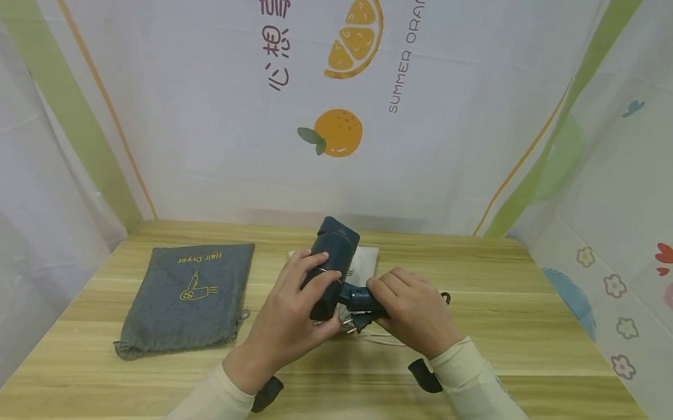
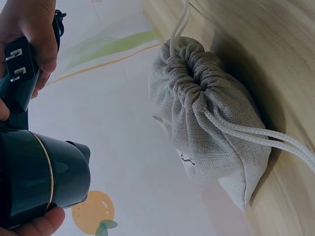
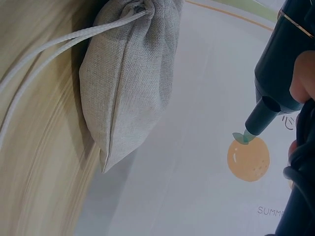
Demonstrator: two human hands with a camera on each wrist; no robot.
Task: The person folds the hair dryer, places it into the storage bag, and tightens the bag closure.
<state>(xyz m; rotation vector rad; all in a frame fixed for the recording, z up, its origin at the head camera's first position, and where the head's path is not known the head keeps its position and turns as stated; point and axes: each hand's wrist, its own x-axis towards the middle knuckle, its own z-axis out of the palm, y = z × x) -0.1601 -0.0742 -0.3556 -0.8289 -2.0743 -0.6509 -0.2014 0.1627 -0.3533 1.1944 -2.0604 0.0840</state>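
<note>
A dark teal hair dryer (image 1: 337, 253) is held over the table by both hands. My left hand (image 1: 288, 309) grips its barrel, the fingers across the top and the thumb below. Round the handle, my right hand (image 1: 411, 306) also holds the bundled black cord (image 3: 301, 172) and the two-pin plug (image 2: 20, 60), whose prongs face out. Beyond and below the dryer sits a beige drawstring bag (image 2: 216, 123), its neck gathered and its white cords (image 3: 74, 37) trailing over the wood. In the head view the dryer and hands cover much of this bag.
A flat dark grey pouch (image 1: 190, 297) printed "Hair Dryer" lies on the left of the wooden table (image 1: 536, 401). White printed curtains (image 1: 212, 126) hang behind and at both sides. Below the wrists show black camera pieces (image 1: 425, 376).
</note>
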